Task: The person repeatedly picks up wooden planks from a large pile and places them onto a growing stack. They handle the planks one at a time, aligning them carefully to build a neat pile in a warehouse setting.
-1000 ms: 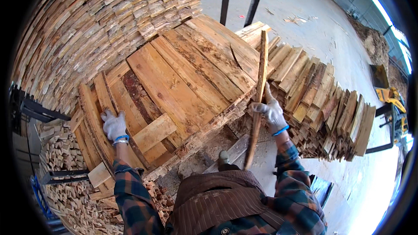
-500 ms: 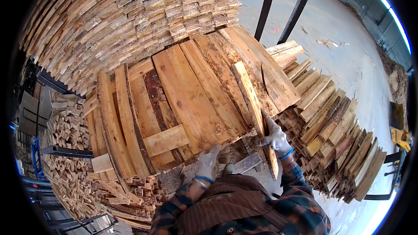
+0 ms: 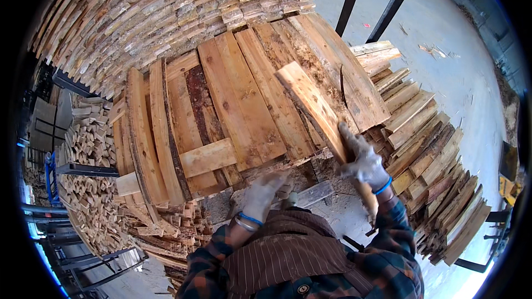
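Observation:
A narrow sawn wooden board [image 3: 313, 102] slants across the right part of a layer of wide planks [image 3: 238, 94]. My gloved right hand [image 3: 366, 160] grips it near its close end, which passes under the palm and sticks out toward my body. Its far end lies over the planks. My gloved left hand [image 3: 265, 194] is at the near edge of the planks, beside a short wood piece [image 3: 208, 158] lying crosswise. The left fingers are smeared by motion, so their closure is unclear, and I see no board in them.
A tall stack of boards [image 3: 183, 16] rises behind the planks. At right lies a pile of slabs [image 3: 426, 149] beside dark metal posts [image 3: 390, 8]. Heaps of short offcuts [image 3: 91, 144] fill the left side. A grey plank [image 3: 310, 194] lies low before me.
The board in my right hand has turned, its far end swinging left and its wide face now showing more. My left hand has lifted slightly from the planks' near edge. The view has shifted a little.

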`<act>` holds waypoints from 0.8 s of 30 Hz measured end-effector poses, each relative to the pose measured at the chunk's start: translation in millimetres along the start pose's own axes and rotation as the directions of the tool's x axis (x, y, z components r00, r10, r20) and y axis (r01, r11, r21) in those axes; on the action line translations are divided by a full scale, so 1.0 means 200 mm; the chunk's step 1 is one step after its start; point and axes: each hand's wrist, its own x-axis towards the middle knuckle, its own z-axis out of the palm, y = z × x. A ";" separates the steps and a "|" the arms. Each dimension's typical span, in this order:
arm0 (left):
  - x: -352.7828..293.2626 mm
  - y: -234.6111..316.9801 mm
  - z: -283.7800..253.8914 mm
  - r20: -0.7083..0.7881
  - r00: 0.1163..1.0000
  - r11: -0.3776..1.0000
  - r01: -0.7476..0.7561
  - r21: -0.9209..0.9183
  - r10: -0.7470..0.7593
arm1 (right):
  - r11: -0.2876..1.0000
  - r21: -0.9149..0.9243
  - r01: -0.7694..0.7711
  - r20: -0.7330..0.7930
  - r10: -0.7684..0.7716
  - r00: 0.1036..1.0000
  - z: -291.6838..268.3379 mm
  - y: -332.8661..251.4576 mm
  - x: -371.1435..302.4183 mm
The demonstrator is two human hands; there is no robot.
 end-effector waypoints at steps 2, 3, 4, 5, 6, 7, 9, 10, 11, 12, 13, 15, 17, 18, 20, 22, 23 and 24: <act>0.00 0.03 0.08 0.154 0.973 0.953 0.202 -0.226 -0.170 | 0.982 -0.189 -0.022 0.034 0.029 0.999 -0.11 -0.04 0.13; 0.02 0.05 0.14 0.251 0.941 0.898 0.302 -0.321 -0.227 | 0.948 -0.311 0.071 0.030 -0.065 0.997 -0.15 -0.04 0.22; 0.06 0.02 0.22 0.283 0.933 0.855 0.326 -0.403 -0.223 | 0.928 -0.373 0.016 0.042 -0.001 0.999 -0.19 -0.07 0.28; 0.11 0.01 0.28 0.203 0.951 0.821 0.305 -0.482 -0.234 | 0.902 -0.431 -0.021 0.063 0.054 0.997 -0.21 -0.15 0.35; 0.18 0.00 0.34 0.134 0.958 0.783 0.285 -0.552 -0.254 | 0.881 -0.473 0.011 0.074 0.027 0.997 -0.22 -0.16 0.40; 0.24 -0.07 0.31 0.185 0.954 0.710 0.299 -0.638 -0.235 | 0.857 -0.514 0.044 0.086 0.001 0.996 -0.22 -0.17 0.44; 0.30 -0.08 0.31 0.280 0.939 0.540 0.344 -0.768 -0.200 | 0.821 -0.567 0.072 0.114 -0.009 0.993 -0.21 -0.15 0.51; 0.31 -0.09 0.32 0.243 0.938 0.507 0.339 -0.793 -0.247 | 0.806 -0.588 0.069 0.131 0.011 0.991 -0.21 -0.14 0.54; 0.27 -0.04 0.33 0.200 0.933 0.465 0.326 -0.823 -0.301 | 0.792 -0.606 0.073 0.162 0.034 0.986 -0.18 -0.13 0.56; 0.27 -0.05 0.35 0.135 0.952 0.471 0.257 -0.844 -0.276 | 0.817 -0.572 0.069 0.192 0.051 0.980 -0.16 -0.12 0.59; 0.31 -0.11 0.32 0.201 0.953 0.460 0.287 -0.840 -0.228 | 0.824 -0.560 0.084 0.197 0.034 0.980 -0.15 -0.12 0.60; 0.33 -0.20 0.24 0.297 0.945 0.522 0.325 -0.789 -0.139 | 0.832 -0.538 0.136 0.218 -0.019 0.976 -0.14 -0.15 0.63; 0.24 -0.12 0.20 0.347 0.930 0.723 0.322 -0.612 -0.120 | 0.855 -0.451 0.257 0.237 -0.163 0.958 -0.17 -0.15 0.72; 0.22 -0.03 0.17 0.369 0.920 0.837 0.302 -0.456 -0.130 | 0.829 -0.491 0.269 0.258 -0.157 0.953 -0.20 -0.20 0.79; 0.11 0.13 0.03 0.113 0.994 1.000 0.001 0.024 -0.004 | 0.774 -0.548 0.316 0.290 -0.179 0.940 -0.20 -0.30 0.99; -0.04 0.44 -0.07 -0.140 0.952 0.907 -0.205 0.368 0.272 | 0.714 -0.609 0.346 0.287 -0.208 0.935 -0.17 -0.40 1.24; -0.02 0.57 -0.14 -0.256 0.880 0.740 -0.146 0.657 0.401 | 0.684 -0.638 0.354 0.274 -0.228 0.934 -0.18 -0.42 1.37; 0.04 0.58 -0.25 -0.265 0.721 0.487 -0.115 0.866 0.640 | 0.654 -0.658 0.374 0.267 -0.262 0.927 -0.16 -0.44 1.52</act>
